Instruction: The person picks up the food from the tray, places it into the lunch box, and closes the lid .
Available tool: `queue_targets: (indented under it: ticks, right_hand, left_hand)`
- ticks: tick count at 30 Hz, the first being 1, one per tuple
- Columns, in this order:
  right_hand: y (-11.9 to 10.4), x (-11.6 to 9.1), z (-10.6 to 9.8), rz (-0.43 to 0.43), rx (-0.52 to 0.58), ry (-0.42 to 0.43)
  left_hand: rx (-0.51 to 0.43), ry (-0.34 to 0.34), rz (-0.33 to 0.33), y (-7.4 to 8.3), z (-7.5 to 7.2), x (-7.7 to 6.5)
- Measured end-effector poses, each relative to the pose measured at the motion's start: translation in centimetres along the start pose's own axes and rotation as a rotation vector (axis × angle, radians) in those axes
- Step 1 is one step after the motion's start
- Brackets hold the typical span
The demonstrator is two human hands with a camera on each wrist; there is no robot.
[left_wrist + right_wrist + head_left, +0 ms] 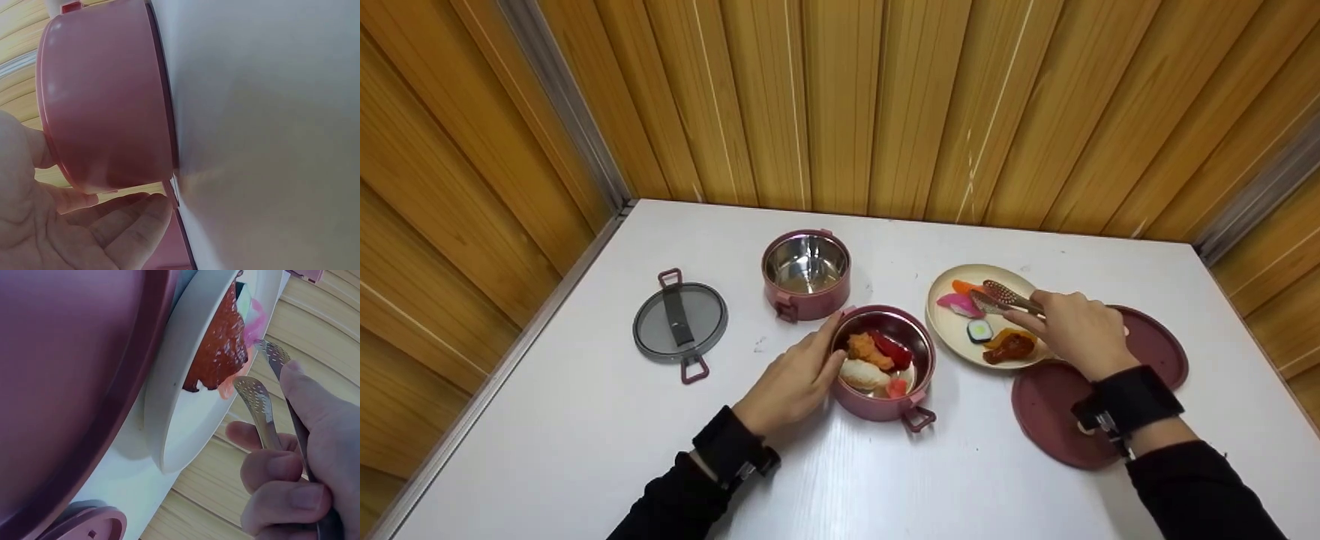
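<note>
My left hand point(791, 382) rests along the left side of a pink round lunch box bowl point(877, 409), fingers fairly straight, thumb at its rim. Inside lie a fried piece point(868, 350), a whitish oval piece point(864, 373) and red pieces point(894, 349). The left wrist view shows fingers beside the bowl's wall point(107, 95). My right hand point(1080, 330) grips metal tongs point(261, 405) with perforated tips, parted over a cream plate point(952, 341). The tips overlap a pink piece point(958, 303) there; a sushi roll point(979, 331), an orange piece point(966, 286) and a glazed brown piece point(1009, 348) lie around.
A second pink bowl point(808, 304) with a steel inside stands behind the first. At the left lies a grey lid point(649, 330) with pink clasps. Two dark red round lids point(1039, 405) overlap under the right forearm. Wooden panels point(840, 112) border the white table point(840, 487).
</note>
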State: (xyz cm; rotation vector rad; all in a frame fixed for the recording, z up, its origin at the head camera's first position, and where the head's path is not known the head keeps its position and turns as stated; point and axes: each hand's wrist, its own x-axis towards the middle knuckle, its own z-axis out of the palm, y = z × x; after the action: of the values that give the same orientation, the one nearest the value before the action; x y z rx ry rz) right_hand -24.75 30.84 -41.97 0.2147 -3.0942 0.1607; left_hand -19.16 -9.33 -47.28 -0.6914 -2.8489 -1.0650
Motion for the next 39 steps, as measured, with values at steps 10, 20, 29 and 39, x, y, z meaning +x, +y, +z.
queue_targets:
  ticks: [10,20,29,39]
  right_hand:
    - [-0.3,0.1,0.4,-0.033,0.001,-0.041]
    - [-0.4,0.5,0.6,-0.051,-0.016,-0.045]
    - [-0.6,0.8,0.7,-0.072,-0.014,-0.056]
    - [-0.7,1.0,0.9,-0.070,-0.002,-0.055]
  left_hand:
    - [-0.010,-0.007,-0.010,0.0,0.0,0.0]
    - [-0.006,-0.010,-0.009,-0.1,0.0,-0.1]
    - [0.000,-0.001,0.009,-0.1,0.0,-0.1]
    - [-0.003,-0.009,-0.002,-0.2,0.0,-0.1]
